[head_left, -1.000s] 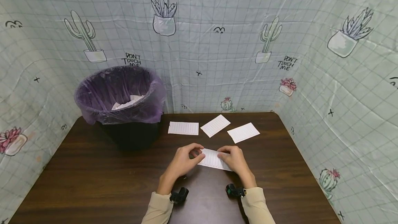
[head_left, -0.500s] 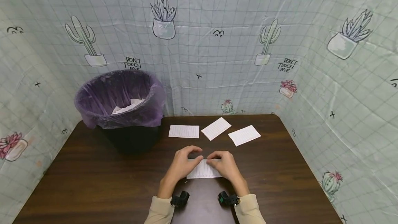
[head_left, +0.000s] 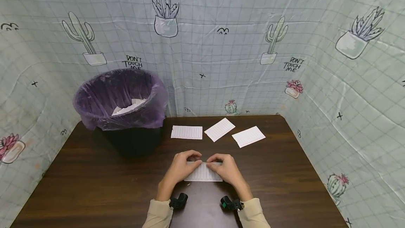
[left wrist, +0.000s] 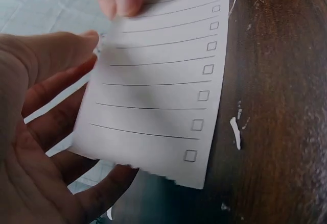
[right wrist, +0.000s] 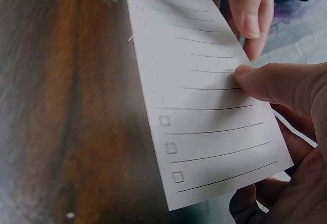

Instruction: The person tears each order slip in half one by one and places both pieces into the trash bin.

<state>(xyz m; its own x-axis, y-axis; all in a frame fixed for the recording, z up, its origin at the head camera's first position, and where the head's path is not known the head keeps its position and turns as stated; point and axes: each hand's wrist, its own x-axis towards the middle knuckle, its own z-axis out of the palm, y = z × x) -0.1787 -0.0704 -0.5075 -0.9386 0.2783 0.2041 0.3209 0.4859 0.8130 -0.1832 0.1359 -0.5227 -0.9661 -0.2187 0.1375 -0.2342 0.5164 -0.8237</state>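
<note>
Both hands hold a white lined checklist sheet with small checkboxes along one long edge, tilted up from the table in the wrist views. The sheet's short end by my left hand is ragged. Behind the sheet curl the fingers of my left hand, with its thumb at the upper long edge. My right hand pinches that same edge, thumb over the printed face and fingers behind. The two thumb tips are close together near the middle of the edge in the head view.
A black bin with a purple liner stands back left, white paper inside. Three similar sheets lie behind my hands: left, middle and right. White paper scraps dot the dark wooden table.
The sheet has shifted left and turned from slanting to nearly level. My right hand has moved left along it, bringing the thumbs close together; the left hand has moved slightly left.
</note>
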